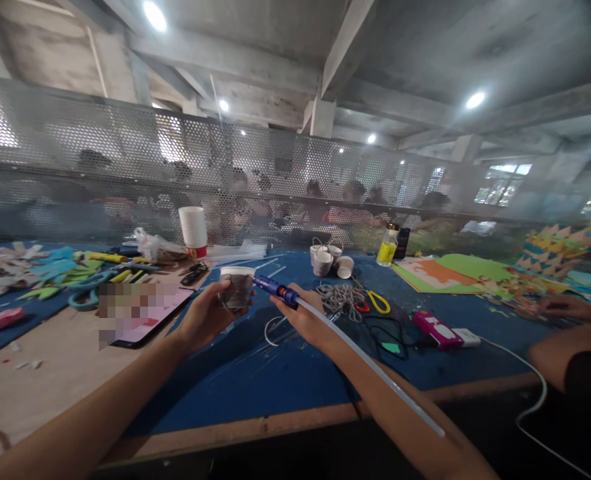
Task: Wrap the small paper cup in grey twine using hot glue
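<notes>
My left hand (210,310) is wrapped round a paper cup (238,291) with a dark grey covering and a white rim, held upright above the blue mat. In my right hand (300,317) is a blue glue gun (277,289), its nozzle pointing left at the cup's upper side. Whether the nozzle touches the cup I cannot tell. A long translucent glue stick (370,360) sticks out of the gun's back and runs over my right forearm. Below the hands, a thin pale loop (271,331) lies on the mat. My right fingers are partly hidden by the gun.
Beyond my right hand are grey cord (343,300), yellow-handled scissors (378,302) and several small covered cups (323,260). A magenta power bank (436,330) trails a white cable. At left lie a phone (150,320) and paper scraps. A co-worker's arm (570,340) rests at right.
</notes>
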`<move>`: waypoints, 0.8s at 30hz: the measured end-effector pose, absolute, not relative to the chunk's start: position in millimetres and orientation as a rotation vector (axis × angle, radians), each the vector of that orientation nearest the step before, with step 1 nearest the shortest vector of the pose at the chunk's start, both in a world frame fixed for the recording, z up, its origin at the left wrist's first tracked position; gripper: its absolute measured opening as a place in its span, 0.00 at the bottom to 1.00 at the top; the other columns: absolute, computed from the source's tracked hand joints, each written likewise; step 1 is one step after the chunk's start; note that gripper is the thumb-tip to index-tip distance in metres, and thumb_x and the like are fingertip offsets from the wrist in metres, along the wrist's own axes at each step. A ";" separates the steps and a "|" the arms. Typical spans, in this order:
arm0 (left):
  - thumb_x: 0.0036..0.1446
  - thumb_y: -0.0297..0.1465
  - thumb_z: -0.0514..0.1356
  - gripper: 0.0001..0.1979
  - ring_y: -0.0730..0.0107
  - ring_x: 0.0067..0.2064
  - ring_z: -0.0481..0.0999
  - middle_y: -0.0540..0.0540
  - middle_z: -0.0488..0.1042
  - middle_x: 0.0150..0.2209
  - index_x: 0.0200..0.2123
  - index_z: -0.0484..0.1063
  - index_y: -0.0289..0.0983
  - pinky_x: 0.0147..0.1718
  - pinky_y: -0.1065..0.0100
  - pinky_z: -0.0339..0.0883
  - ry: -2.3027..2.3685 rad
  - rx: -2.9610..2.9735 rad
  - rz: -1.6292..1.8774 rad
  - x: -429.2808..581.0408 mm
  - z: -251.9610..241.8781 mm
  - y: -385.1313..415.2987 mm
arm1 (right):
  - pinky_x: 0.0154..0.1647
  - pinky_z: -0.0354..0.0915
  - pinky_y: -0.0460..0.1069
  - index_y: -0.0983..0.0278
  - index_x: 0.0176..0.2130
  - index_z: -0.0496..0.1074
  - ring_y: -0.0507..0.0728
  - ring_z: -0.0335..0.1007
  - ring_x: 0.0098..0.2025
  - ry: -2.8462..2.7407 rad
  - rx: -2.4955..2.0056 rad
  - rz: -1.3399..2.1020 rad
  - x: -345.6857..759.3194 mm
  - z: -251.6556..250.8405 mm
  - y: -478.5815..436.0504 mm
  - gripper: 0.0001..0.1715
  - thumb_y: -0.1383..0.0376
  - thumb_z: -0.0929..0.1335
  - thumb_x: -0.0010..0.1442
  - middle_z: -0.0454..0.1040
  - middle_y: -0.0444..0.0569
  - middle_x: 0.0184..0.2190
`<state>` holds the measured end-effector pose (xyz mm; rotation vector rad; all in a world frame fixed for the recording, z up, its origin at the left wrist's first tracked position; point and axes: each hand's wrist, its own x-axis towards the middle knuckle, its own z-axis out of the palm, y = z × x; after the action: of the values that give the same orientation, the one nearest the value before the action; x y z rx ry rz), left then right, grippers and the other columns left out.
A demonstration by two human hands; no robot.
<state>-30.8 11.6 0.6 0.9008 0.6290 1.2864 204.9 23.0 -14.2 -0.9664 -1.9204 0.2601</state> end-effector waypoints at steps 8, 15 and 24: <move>0.61 0.33 0.60 0.16 0.56 0.40 0.82 0.36 0.83 0.42 0.49 0.77 0.32 0.39 0.61 0.75 0.631 0.921 1.272 -30.0 -0.1 12.0 | 0.27 0.53 0.45 0.60 0.33 0.67 0.52 0.63 0.24 -1.933 -0.937 0.317 205.2 -11.7 19.0 0.23 0.44 0.66 0.65 0.64 0.40 0.21; 0.60 0.35 0.61 0.15 0.57 0.39 0.82 0.37 0.83 0.40 0.46 0.79 0.33 0.40 0.61 0.75 0.665 0.945 1.253 -29.2 -0.7 10.6 | 0.26 0.51 0.45 0.61 0.33 0.68 0.51 0.63 0.24 -1.938 -0.916 0.294 205.0 -11.4 18.2 0.22 0.46 0.67 0.65 0.64 0.40 0.21; 0.60 0.34 0.62 0.15 0.57 0.39 0.82 0.37 0.83 0.42 0.48 0.79 0.33 0.38 0.63 0.75 0.659 0.929 1.248 -30.2 -4.4 14.6 | 0.29 0.57 0.47 0.62 0.33 0.72 0.53 0.63 0.25 -1.862 -0.958 0.366 201.8 -9.1 20.4 0.22 0.46 0.69 0.63 0.68 0.42 0.22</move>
<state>-30.2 14.6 -4.4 0.9294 0.6591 1.2478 201.8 20.4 -9.1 -0.9577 -1.8619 0.3658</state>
